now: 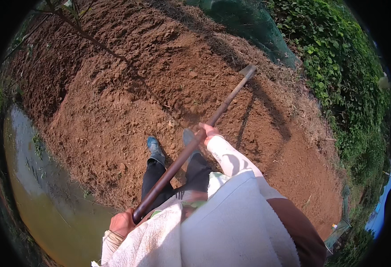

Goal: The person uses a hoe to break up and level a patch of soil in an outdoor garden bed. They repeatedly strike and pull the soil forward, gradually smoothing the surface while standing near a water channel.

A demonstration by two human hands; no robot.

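Observation:
A hoe with a long wooden handle slants across my body from lower left to upper right. Its metal blade is at the far end, over the reddish soil near a strip of dry grass; whether the blade touches the ground I cannot tell. My left hand grips the handle close to its butt end, beside my hip. Farther up the handle, my right hand is closed around it, the arm in a pale sleeve. A light towel hangs down in front of my chest.
My rubber boots stand on loose, clumped soil. Muddy water lies at the left below the bank. A bare branch reaches in at upper left. Green netting and leafy vines border the soil at the upper right and right.

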